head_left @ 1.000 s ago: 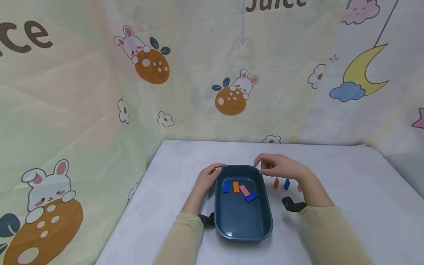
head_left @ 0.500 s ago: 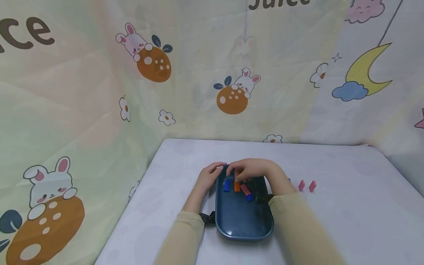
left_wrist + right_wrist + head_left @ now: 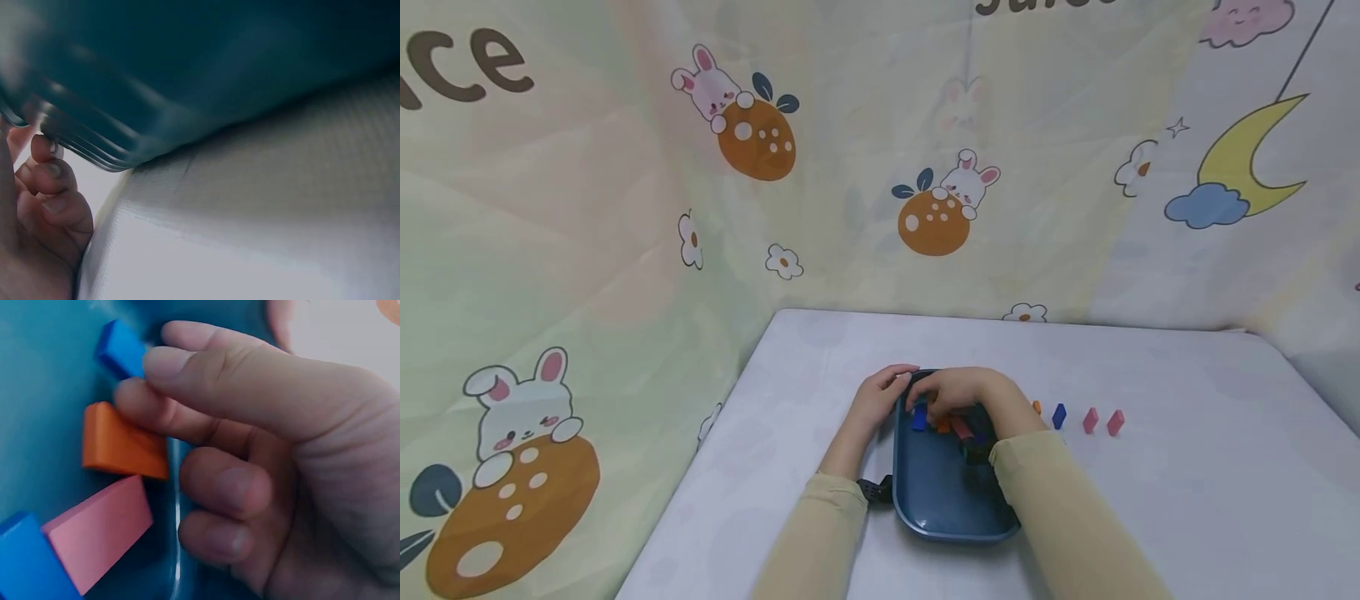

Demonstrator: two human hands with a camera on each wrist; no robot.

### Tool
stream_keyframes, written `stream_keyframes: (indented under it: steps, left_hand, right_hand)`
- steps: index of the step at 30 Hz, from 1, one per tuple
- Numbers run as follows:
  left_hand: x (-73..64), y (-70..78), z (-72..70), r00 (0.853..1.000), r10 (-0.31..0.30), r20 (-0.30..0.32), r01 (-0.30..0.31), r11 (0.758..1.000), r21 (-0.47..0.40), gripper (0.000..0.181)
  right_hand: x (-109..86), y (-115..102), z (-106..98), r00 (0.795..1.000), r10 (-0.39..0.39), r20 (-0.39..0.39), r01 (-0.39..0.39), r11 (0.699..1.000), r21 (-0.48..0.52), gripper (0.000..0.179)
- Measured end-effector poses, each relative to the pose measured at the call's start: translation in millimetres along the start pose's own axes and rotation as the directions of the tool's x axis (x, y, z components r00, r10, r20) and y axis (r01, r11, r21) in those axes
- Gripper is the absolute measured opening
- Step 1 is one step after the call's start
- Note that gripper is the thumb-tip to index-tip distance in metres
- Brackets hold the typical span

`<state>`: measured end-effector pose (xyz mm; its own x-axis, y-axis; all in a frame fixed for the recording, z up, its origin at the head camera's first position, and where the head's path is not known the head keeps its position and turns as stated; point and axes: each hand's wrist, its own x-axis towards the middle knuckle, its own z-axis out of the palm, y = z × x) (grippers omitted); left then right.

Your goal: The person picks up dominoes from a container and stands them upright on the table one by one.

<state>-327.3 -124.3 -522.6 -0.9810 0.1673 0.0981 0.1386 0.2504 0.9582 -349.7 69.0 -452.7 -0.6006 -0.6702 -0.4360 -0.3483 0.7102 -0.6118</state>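
In the head view, a dark blue tray (image 3: 955,508) holds an upright blue block (image 3: 919,417), an orange block (image 3: 119,444), a pink block (image 3: 103,534) and another blue block (image 3: 31,559). My left hand (image 3: 874,398) grips the tray's far left corner; the left wrist view catches its bent fingers beside the tray wall. My right hand (image 3: 964,390) reaches down inside the tray. Close up, its thumb tip overlaps the first blue block and a bent fingertip lies right at the orange block. Nothing shows between its fingers, and all these blocks stay in place.
To the right of the tray, a row stands on the white table (image 3: 1195,500): an orange block (image 3: 1037,407) partly behind the right arm, a blue block (image 3: 1059,417), and two pink blocks (image 3: 1103,421). A printed curtain (image 3: 850,125) hangs behind.
My right hand has moved left from the tray's far right corner into the tray, down to the blue and orange blocks. The left hand stays at its corner. The head view has shifted slightly.
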Motion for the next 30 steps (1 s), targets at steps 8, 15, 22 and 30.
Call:
stream_keyframes:
  steps: [8,15,22,30]
  left_hand:
    - [-0.4,5.1,-0.5,1.0,0.011,0.002,-0.011,1.0,0.013,0.03]
    - [-0.6,2.4,-0.7,1.0,0.002,0.0,-0.002,1.0,0.022,0.029]
    - [-0.2,0.7,-0.6,1.0,-0.008,0.0,0.008,1.0,0.02,0.029]
    - [0.2,-0.5,0.4,1.0,-0.007,-0.006,0.007,1.0,0.004,0.029]
  right_hand:
    - [7.9,3,5,0.999,0.014,-0.044,-0.02,0.991,-0.129,0.024]
    - [9.4,1,9,0.997,0.02,-0.068,-0.03,0.987,-0.156,0.023]
    - [7.9,0,14,0.996,0.041,-0.085,-0.053,0.988,-0.145,0.019]
    - [8.1,1,14,0.994,0.019,-0.108,-0.038,0.985,-0.171,0.016]
